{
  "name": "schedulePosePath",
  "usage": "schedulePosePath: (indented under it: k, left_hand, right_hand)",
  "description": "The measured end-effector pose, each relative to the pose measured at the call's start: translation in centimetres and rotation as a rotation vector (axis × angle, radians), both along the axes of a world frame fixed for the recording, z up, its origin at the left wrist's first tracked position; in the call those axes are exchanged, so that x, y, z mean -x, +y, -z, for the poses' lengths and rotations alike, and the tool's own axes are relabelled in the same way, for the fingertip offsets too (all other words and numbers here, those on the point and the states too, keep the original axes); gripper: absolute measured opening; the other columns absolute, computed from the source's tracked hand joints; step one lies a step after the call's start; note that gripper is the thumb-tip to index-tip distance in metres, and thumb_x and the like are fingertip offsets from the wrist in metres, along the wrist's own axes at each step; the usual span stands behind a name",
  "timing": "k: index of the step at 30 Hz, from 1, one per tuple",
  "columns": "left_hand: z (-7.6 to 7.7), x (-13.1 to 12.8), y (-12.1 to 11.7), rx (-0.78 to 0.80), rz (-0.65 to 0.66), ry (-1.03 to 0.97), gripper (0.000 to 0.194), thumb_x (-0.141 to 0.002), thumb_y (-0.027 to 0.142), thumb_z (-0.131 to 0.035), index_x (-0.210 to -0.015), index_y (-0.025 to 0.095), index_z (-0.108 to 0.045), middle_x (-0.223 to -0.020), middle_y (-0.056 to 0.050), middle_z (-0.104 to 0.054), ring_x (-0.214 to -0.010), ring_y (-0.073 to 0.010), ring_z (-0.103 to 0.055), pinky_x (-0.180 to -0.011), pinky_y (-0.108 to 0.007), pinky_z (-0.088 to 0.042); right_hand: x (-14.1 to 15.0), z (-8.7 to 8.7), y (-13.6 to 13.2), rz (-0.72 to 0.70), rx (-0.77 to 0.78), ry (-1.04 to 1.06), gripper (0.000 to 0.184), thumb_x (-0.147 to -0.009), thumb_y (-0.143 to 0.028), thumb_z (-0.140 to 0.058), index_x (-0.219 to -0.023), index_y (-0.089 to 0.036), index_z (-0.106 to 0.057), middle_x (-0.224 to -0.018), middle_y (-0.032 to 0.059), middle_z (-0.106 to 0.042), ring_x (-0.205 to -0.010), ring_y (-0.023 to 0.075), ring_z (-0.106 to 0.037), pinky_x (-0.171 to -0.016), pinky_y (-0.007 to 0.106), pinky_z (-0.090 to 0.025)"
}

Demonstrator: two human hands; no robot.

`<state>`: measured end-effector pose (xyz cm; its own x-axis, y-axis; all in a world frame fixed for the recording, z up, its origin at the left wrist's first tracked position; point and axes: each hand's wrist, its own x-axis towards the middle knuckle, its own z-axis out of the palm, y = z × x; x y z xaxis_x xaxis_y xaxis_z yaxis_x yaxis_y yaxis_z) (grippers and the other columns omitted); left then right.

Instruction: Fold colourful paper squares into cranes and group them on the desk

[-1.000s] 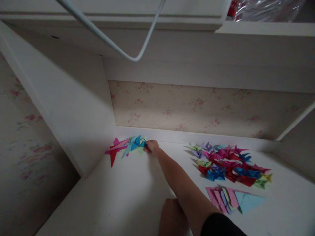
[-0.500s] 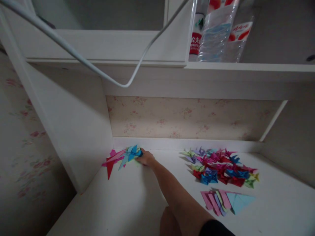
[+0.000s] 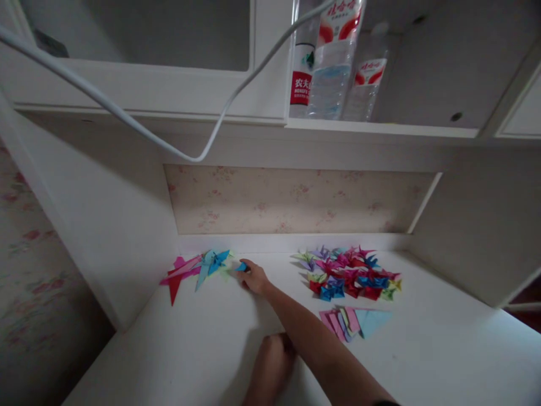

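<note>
My right hand (image 3: 254, 277) reaches across the white desk and pinches a small blue folded paper piece (image 3: 241, 267). Left of it lies a loose pile of pointed folded papers, with a blue one (image 3: 217, 261), a light blue one (image 3: 204, 272) and a red one (image 3: 174, 286) in it. The pinched piece is a little apart from that pile. Low in the view, my left hand (image 3: 275, 349) is bent beside my right forearm, its fingers hidden and slightly blurred.
Many colourful paper cranes (image 3: 350, 273) stand on the right of the desk (image 3: 190, 349). Flat folded papers (image 3: 355, 322) lie before them. Plastic bottles (image 3: 332, 73) stand on the shelf above. A white cable (image 3: 194, 158) hangs across the view.
My right hand has drawn back from the pile with the blue paper piece in its fingers. My left hand has come up further into view. The camera has turned right.
</note>
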<state>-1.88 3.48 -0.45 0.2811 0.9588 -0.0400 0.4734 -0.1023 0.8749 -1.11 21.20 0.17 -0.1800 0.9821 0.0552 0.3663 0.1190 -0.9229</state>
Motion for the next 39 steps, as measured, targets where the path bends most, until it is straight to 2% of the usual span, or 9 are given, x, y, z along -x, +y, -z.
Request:
schedulePosePath:
  k: [5,9,14,16,21,25,28,33,39]
  left_hand:
    - [0.6,-0.3,-0.2,-0.103,-0.097,0.017,0.035,-0.082,0.032,-0.046,-0.054,0.015,-0.057,-0.051,0.001,-0.051,-0.054,-0.0129,-0.047,-0.051,-0.025,-0.026]
    - [0.7,-0.4,-0.9,-0.114,-0.031,-0.018,0.029,-0.079,0.036,-0.055,-0.059,0.015,-0.056,-0.053,0.004,-0.045,-0.054,-0.0111,-0.043,-0.051,-0.023,-0.024]
    - [-0.8,-0.1,-1.7,-0.106,0.019,-0.147,0.034,-0.087,0.045,-0.048,-0.079,0.016,-0.065,-0.065,0.002,-0.053,-0.061,-0.0129,-0.046,-0.056,-0.022,-0.031]
    - [-1.3,0.0,-1.9,-0.098,-0.005,-0.192,0.034,-0.087,0.047,-0.048,-0.09,0.018,-0.065,-0.067,0.002,-0.054,-0.062,-0.0133,-0.047,-0.056,-0.022,-0.032]
    - [-1.0,-0.1,-1.8,-0.122,-0.043,-0.248,0.032,-0.085,0.047,-0.053,-0.092,0.019,-0.066,-0.071,0.0,-0.057,-0.061,-0.0134,-0.047,-0.056,-0.022,-0.035]
    - [-0.6,-0.1,-1.5,-0.162,-0.097,-0.257,0.033,-0.084,0.047,-0.054,-0.081,0.017,-0.067,-0.071,-0.001,-0.059,-0.064,-0.0146,-0.05,-0.058,-0.023,-0.037]
    - [-0.5,0.0,-1.4,-0.134,-0.119,-0.26,0.034,-0.085,0.047,-0.053,-0.081,0.016,-0.067,-0.072,-0.002,-0.061,-0.066,-0.0155,-0.052,-0.059,-0.023,-0.039]
    - [-0.4,0.3,-1.0,-0.14,-0.15,-0.249,0.034,-0.086,0.047,-0.052,-0.083,0.017,-0.066,-0.07,-0.001,-0.06,-0.066,-0.0159,-0.053,-0.06,-0.023,-0.04]
    - [-0.2,1.0,-0.6,-0.224,-0.199,-0.17,0.03,-0.087,0.043,-0.051,-0.082,0.018,-0.066,-0.073,-0.001,-0.06,-0.068,-0.0155,-0.054,-0.063,-0.023,-0.041]
  right_hand:
    - [-5.5,-0.5,-7.6,0.124,-0.015,0.234,0.054,-0.087,-0.055,-0.046,-0.133,-0.027,-0.041,-0.11,0.0061,-0.057,-0.055,0.0101,-0.057,-0.044,0.023,-0.046]
    - [-10.7,-0.7,-14.1,0.265,0.021,0.509,0.061,-0.08,-0.057,-0.058,-0.131,-0.026,-0.044,-0.091,0.0039,-0.061,-0.061,0.014,-0.058,-0.042,0.021,-0.043]
    - [-14.3,-0.3,-19.1,0.191,0.202,0.73,0.056,-0.081,-0.056,-0.06,-0.12,-0.016,-0.054,-0.058,-0.0024,-0.056,-0.049,0.0109,-0.053,-0.045,0.02,-0.039]
    - [-14.5,-0.2,-19.9,0.183,0.221,0.802,0.058,-0.081,-0.056,-0.061,-0.121,-0.016,-0.052,-0.056,-0.0035,-0.056,-0.041,0.009,-0.049,-0.042,0.02,-0.034]
    - [-14.0,0.0,-19.9,0.147,0.225,0.919,0.052,-0.08,-0.052,-0.065,-0.119,-0.021,-0.052,-0.079,-0.0007,-0.063,-0.04,0.0061,-0.051,-0.041,0.02,-0.033]
    - [-14.0,0.6,-19.8,0.059,0.257,0.848,0.052,-0.081,-0.054,-0.063,-0.118,-0.019,-0.054,-0.07,-0.0007,-0.063,-0.04,0.007,-0.052,-0.041,0.019,-0.032]
    - [-13.9,1.0,-19.9,0.024,0.246,0.801,0.056,-0.081,-0.055,-0.062,-0.122,-0.018,-0.051,-0.061,-0.0019,-0.061,-0.039,0.0081,-0.051,-0.041,0.019,-0.032]
    - [-13.8,1.0,-19.7,0.023,0.247,0.792,0.059,-0.081,-0.055,-0.062,-0.126,-0.02,-0.047,-0.059,-0.0027,-0.059,-0.045,0.0112,-0.054,-0.043,0.021,-0.039]
    - [-13.9,1.0,-19.2,0.054,0.253,0.855,0.034,-0.083,-0.047,-0.063,-0.1,-0.018,-0.06,-0.081,0.0018,-0.064,-0.042,0.0059,-0.048,-0.038,0.019,-0.038]
